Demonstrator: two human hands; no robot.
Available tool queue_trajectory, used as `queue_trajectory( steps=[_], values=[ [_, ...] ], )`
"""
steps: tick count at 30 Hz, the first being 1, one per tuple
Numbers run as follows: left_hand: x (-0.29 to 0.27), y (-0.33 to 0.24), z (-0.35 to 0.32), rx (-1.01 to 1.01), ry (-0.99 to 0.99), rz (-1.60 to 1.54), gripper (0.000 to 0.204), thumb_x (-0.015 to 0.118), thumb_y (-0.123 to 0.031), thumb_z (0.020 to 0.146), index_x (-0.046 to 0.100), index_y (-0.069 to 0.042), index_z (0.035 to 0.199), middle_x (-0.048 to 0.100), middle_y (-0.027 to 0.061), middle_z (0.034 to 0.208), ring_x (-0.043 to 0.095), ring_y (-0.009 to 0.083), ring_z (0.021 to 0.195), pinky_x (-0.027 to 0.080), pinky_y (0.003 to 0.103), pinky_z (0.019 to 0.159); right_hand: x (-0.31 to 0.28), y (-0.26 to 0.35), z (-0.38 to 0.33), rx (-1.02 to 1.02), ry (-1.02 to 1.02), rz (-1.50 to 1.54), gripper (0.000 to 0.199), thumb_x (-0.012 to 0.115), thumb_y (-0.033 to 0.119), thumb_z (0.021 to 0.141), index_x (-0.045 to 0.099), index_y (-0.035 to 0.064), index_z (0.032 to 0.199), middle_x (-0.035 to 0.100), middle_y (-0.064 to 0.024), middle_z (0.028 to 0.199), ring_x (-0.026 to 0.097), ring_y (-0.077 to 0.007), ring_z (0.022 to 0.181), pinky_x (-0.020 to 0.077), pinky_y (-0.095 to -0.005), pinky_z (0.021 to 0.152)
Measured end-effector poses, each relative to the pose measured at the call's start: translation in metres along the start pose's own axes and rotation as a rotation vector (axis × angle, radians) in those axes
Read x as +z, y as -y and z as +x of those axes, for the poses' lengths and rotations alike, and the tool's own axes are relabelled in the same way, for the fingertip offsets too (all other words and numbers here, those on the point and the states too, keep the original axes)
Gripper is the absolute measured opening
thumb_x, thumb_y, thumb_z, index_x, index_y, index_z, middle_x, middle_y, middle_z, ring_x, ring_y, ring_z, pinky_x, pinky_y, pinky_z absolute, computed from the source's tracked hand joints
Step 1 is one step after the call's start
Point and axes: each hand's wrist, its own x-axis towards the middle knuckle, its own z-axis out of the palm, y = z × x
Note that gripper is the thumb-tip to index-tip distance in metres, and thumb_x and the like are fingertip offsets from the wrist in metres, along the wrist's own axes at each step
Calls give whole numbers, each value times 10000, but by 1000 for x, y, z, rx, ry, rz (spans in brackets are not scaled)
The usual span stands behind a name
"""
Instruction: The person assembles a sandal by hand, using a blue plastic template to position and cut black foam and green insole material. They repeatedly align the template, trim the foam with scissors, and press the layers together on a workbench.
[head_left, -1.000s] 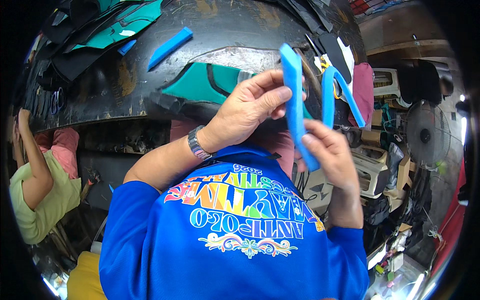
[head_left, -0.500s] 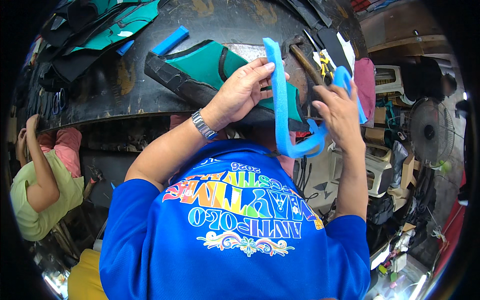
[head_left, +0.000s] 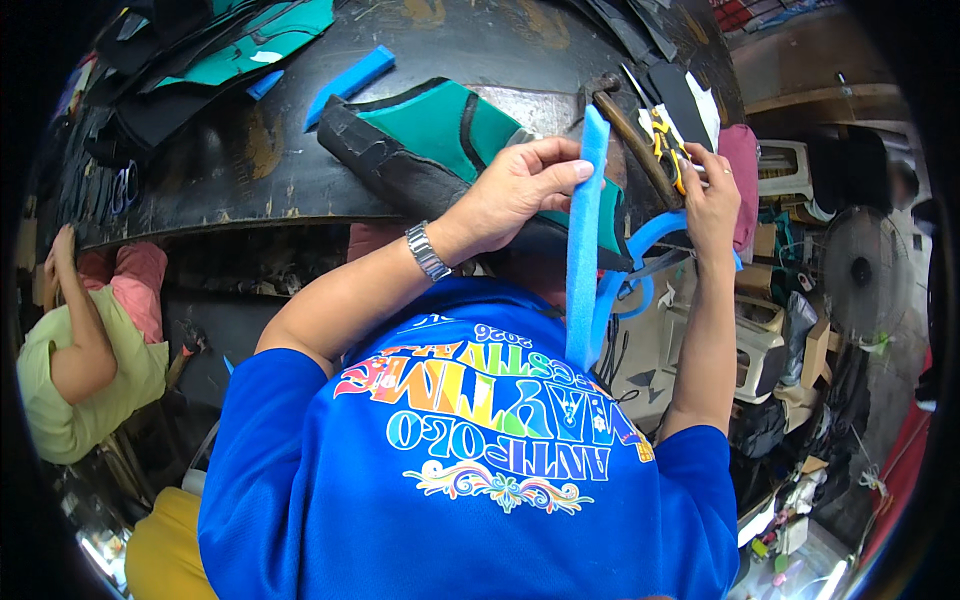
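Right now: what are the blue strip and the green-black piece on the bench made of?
Blue strip: looks like soft foam, matte; it bends into a loop below the left hand. Green-black piece: seemingly fabric-faced padding, teal face, thick black edge; uncertain.

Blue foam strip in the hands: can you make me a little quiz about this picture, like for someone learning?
1. True or false: the left hand pinches the blue foam strip near its top end.
2. What lies on the dark table just behind the left hand?
A. a green and black padded piece
B. a red bucket
C. a glass bottle
3. Which hand is at the curved part of the blue strip by the table's edge?

Key:
1. True.
2. A, the green and black padded piece.
3. The right hand.
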Motion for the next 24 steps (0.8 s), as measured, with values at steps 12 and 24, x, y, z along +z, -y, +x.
queue_trajectory(
  steps=[12,24],
  values=[
    [-5,-7,-4,100,-45,-56,313,671,-143,990,615,-18,1271,697,79,1174,675,141,1056,568,293,892,11,-74,54,287,420,-204,187,731,165,737,730,3,831,709,-162,748,697,-251,701,532,-375,683],
    [-5,-32,-18,183,-99,-13,277,673,-142,990,633,-3,1226,689,62,1114,684,136,1008,617,306,851,-47,78,-23,478,925,884,839,777,646,776,527,28,1284,630,-69,982,621,-148,870,512,-276,774]
  ],
)
